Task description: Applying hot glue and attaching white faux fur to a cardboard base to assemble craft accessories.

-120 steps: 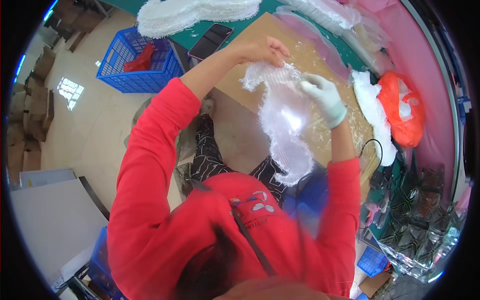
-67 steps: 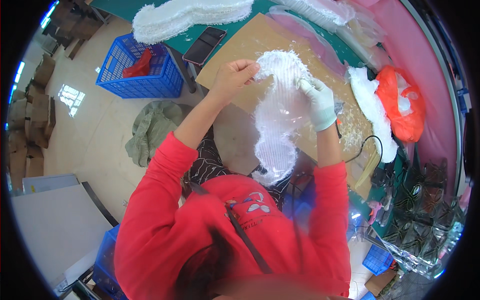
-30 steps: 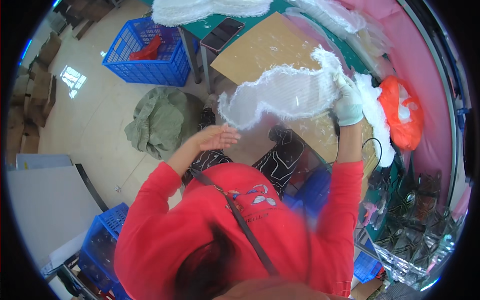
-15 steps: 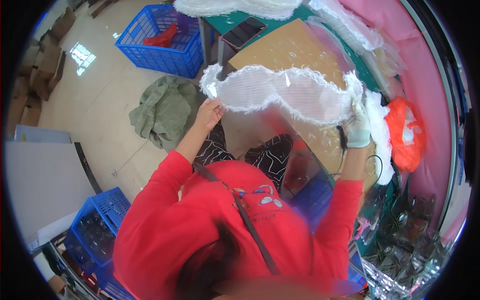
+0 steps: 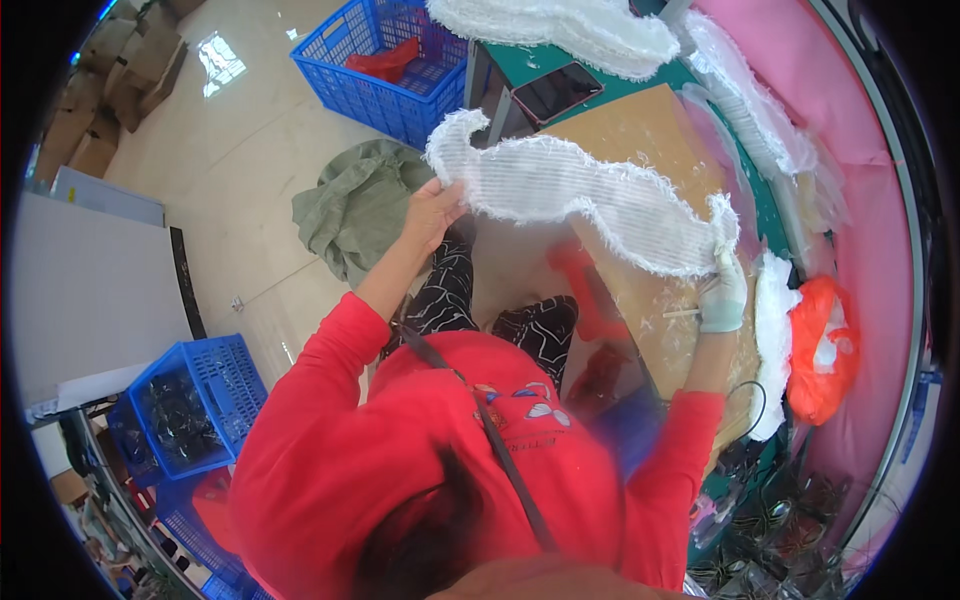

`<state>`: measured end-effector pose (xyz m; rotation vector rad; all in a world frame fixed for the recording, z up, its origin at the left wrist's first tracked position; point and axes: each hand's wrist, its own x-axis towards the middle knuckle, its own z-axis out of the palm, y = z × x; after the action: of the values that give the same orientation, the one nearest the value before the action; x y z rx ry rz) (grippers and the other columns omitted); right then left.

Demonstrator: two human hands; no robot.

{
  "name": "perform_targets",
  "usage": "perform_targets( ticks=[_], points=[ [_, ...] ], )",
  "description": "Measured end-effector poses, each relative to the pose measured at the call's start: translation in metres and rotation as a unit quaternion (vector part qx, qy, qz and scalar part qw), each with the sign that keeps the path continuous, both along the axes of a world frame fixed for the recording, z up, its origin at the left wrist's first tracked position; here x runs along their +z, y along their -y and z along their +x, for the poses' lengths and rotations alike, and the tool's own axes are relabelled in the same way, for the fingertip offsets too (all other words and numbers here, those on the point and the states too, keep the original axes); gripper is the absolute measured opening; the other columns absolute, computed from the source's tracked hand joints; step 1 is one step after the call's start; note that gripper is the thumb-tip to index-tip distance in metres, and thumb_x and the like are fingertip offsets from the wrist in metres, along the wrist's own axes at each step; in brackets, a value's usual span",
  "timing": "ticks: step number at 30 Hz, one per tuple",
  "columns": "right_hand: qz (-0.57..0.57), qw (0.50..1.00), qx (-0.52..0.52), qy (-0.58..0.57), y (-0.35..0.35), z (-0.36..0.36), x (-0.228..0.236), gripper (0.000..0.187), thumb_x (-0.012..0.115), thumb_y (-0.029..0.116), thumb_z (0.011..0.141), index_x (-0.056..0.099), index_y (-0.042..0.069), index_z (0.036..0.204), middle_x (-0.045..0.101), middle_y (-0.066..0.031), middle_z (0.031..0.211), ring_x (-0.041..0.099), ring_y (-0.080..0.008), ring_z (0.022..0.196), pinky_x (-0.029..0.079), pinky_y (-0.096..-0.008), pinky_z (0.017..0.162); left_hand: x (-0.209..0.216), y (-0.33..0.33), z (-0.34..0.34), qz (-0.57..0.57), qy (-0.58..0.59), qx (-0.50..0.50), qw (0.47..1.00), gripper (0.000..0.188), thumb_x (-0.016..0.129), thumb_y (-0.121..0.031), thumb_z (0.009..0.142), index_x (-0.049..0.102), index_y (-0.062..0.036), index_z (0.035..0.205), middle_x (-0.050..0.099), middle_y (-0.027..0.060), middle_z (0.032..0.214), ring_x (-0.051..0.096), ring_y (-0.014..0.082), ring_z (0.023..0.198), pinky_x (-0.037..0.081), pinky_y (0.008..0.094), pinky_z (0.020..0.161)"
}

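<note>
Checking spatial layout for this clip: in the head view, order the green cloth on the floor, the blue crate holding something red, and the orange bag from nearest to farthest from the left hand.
From the left hand, which holds the white fringed strip:
1. Green cloth, on the floor just to its left.
2. Blue crate, beyond it, up the floor.
3. Orange bag, far across by the pink wall.

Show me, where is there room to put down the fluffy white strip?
The brown board on the green table is bare under the long white fringed fabric strip. The right edge is crowded: white fabric pile, orange bag. The floor beside the green cloth heap is bare too.
</note>
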<state>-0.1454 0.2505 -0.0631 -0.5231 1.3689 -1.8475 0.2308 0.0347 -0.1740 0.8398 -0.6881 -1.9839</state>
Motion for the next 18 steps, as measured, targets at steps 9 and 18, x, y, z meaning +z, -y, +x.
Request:
perform_targets(
  ticks=[9,18],
  points=[
    [0.17,0.97,-0.035,-0.17,0.007,0.003,0.006,0.024,0.062,0.014,0.08,0.061,-0.002,0.098,0.062,-0.0046,0.088,0.058,-0.0123,0.075,0.049,-0.0263,0.066,0.013,0.024,-0.004,-0.028,-0.002,-0.007,1.0,0.017,0.06,-0.012,0.083,0.06,-0.0073,0.099,0.062,-0.0003,0.091,0.058,0.0081,0.076,0.048,0.021,0.066],
    [0.227,0.947,-0.015,-0.226,0.08,-0.017,0.041,0.029,0.065,0.019,0.078,0.062,-0.001,0.099,0.063,-0.0048,0.082,0.058,-0.0115,0.059,0.046,-0.0226,0.052,0.057,0.101,-0.031,-0.102,0.033,0.013,0.994,0.013,0.058,-0.013,0.084,0.06,-0.0073,0.096,0.061,-0.0017,0.084,0.054,0.0059,0.067,0.046,0.0194,0.06]
  ],
)
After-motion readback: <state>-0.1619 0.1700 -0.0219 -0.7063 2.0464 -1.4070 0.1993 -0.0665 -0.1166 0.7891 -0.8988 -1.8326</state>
